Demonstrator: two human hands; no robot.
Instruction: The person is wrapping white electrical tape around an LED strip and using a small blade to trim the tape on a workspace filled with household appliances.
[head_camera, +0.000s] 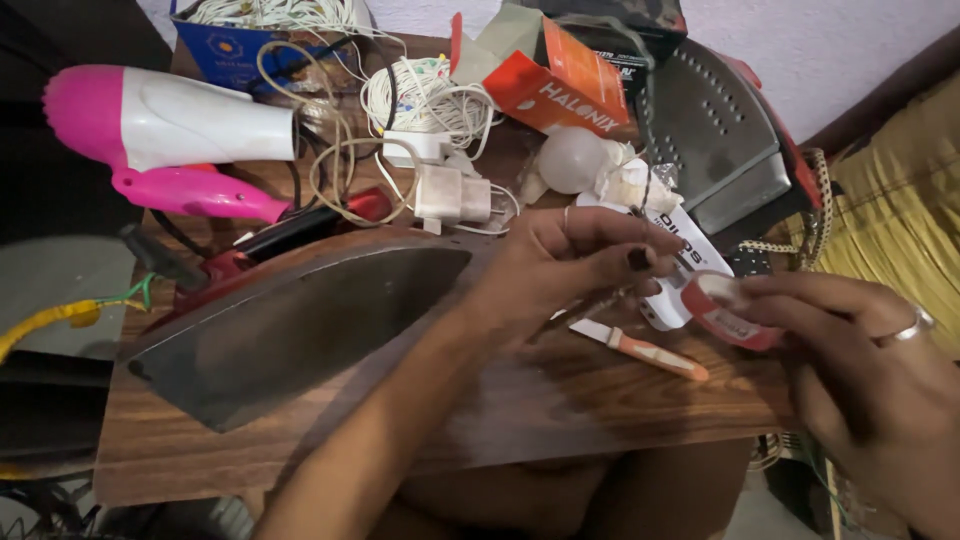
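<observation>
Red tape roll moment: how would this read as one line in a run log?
right hand: holds red tape roll | left hand: fingertips at roll's edge | table: orange-handled tool, clothes iron, pink hair dryer

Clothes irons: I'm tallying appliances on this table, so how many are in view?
2. One iron lies sole-up at front left, beside the left hand. A second iron lies sole-up at the back right. The clutter of cables and boxes might hide more.

Red tape roll (722, 310), tilted, held above the wooden table's right edge
</observation>
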